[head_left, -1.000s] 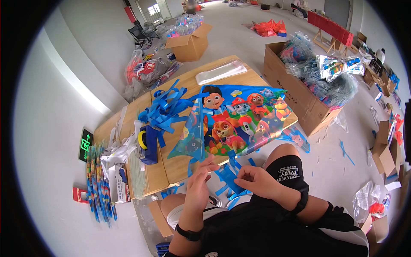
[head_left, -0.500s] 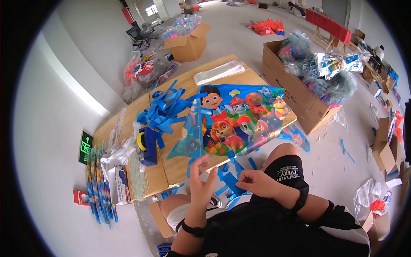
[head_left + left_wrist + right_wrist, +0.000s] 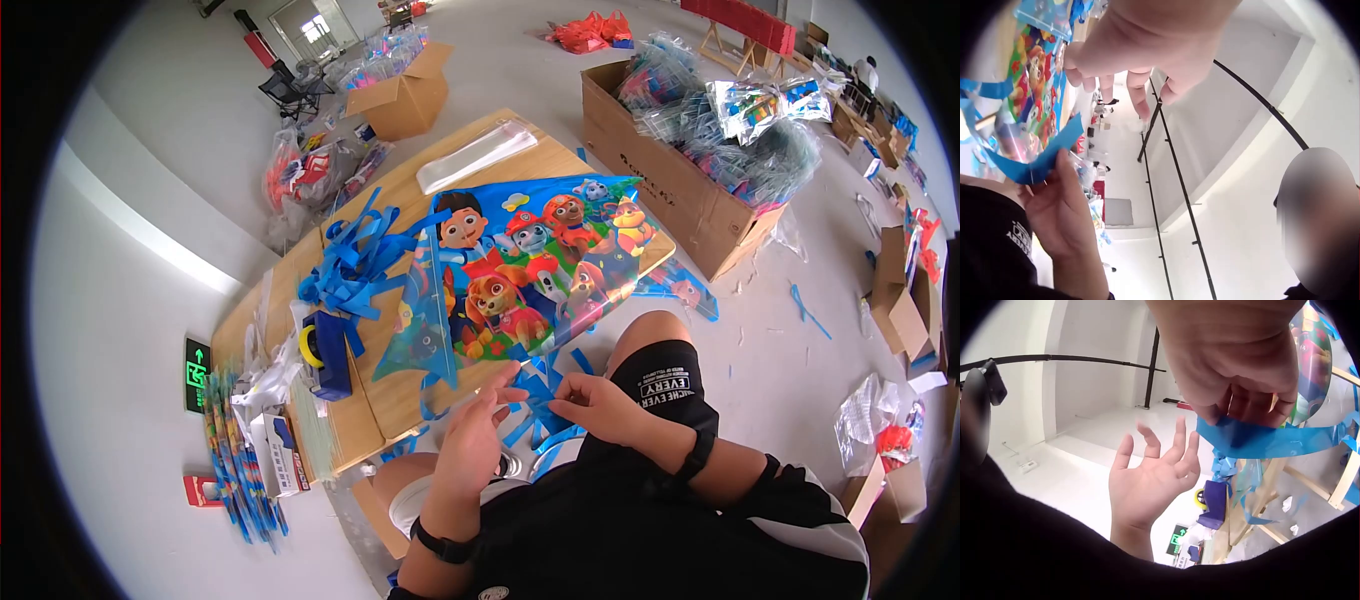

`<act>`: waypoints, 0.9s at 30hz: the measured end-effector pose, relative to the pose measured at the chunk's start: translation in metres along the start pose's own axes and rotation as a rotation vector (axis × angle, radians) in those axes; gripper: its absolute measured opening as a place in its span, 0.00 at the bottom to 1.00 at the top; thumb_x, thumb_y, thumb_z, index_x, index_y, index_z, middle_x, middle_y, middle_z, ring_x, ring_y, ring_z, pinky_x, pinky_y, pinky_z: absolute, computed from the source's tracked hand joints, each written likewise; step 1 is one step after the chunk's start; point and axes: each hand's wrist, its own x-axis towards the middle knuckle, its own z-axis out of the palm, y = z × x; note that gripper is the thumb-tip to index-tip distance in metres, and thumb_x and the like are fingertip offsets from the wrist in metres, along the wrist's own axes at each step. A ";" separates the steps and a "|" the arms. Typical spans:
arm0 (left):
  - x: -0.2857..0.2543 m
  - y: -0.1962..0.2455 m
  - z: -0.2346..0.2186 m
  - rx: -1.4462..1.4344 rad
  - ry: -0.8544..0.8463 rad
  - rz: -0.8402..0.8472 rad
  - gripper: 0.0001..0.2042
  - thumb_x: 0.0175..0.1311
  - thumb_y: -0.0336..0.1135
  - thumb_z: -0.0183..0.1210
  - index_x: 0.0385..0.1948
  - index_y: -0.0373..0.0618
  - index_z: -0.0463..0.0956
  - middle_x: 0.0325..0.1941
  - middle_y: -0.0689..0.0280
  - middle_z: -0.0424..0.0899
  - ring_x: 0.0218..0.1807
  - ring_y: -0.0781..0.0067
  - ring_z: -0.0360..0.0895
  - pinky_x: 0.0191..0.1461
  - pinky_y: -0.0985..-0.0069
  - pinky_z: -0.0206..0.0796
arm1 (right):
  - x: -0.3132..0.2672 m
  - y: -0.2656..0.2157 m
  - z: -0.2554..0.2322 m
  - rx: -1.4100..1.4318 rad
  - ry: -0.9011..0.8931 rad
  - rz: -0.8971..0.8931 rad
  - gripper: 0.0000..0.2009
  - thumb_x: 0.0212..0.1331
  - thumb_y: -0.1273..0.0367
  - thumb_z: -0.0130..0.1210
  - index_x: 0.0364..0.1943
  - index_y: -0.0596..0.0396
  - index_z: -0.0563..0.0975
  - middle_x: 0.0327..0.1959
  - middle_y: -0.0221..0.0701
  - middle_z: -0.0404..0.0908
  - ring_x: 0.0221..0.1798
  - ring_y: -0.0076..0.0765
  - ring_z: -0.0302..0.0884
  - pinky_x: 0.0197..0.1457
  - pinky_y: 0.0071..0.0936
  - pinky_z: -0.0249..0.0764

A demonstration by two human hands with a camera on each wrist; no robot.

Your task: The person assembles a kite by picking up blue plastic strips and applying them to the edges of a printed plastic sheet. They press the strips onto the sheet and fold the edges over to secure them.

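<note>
A blue strip point(image 3: 1254, 439) hangs from the right hand point(image 3: 1235, 369), pinched between thumb and fingers; in the left wrist view that strip point(image 3: 1029, 170) curves up past the right hand point(image 3: 1063, 212). The left hand point(image 3: 472, 440) is raised beside it, fingers spread and loosely bent, holding nothing; the right wrist view shows its palm point(image 3: 1154, 487). Beyond both hands a printed kite sheet point(image 3: 540, 270) with cartoon dogs lies on the wooden table point(image 3: 400, 395), its lower edge overhanging near the fingertips. More blue strips point(image 3: 350, 255) are heaped left of the sheet.
A blue tape dispenser point(image 3: 332, 365) with a yellow roll stands at the table's left. White strips point(image 3: 475, 158) lie at the far edge. A large carton point(image 3: 680, 185) of wrapped packs stands right of the table, another carton point(image 3: 410, 100) behind it. Bundled kites point(image 3: 245, 480) lean at the left.
The head view has shifted, so the table sits further left and higher. The left hand swung away from the right, then moved back near it with fingers spread. The right hand keeps its pinch on the strip.
</note>
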 end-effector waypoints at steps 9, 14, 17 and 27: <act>0.013 -0.014 0.001 0.045 0.103 -0.029 0.17 0.71 0.46 0.49 0.44 0.45 0.82 0.69 0.67 0.71 0.65 0.75 0.65 0.66 0.68 0.45 | -0.001 -0.003 -0.006 -0.042 -0.048 0.010 0.09 0.66 0.68 0.60 0.34 0.59 0.76 0.28 0.24 0.78 0.31 0.15 0.72 0.35 0.20 0.70; 0.013 -0.015 0.000 0.098 0.148 0.003 0.23 0.72 0.45 0.48 0.62 0.43 0.73 0.54 0.66 0.82 0.61 0.74 0.66 0.67 0.66 0.45 | -0.001 0.000 -0.005 -0.053 -0.046 0.035 0.09 0.66 0.67 0.60 0.34 0.59 0.76 0.27 0.25 0.78 0.31 0.17 0.72 0.35 0.21 0.70; 0.010 -0.015 -0.001 0.079 0.148 0.016 0.23 0.72 0.44 0.48 0.64 0.41 0.71 0.53 0.65 0.82 0.61 0.73 0.66 0.68 0.67 0.45 | 0.000 0.006 -0.006 -0.068 -0.023 0.014 0.10 0.65 0.66 0.60 0.34 0.59 0.76 0.28 0.25 0.78 0.31 0.18 0.72 0.35 0.22 0.70; -0.005 0.000 0.010 0.045 0.061 0.050 0.19 0.72 0.43 0.46 0.49 0.39 0.80 0.70 0.61 0.70 0.65 0.71 0.65 0.68 0.64 0.44 | 0.002 0.013 -0.006 -0.176 0.041 0.017 0.11 0.65 0.64 0.61 0.34 0.59 0.77 0.29 0.28 0.80 0.31 0.21 0.72 0.36 0.24 0.70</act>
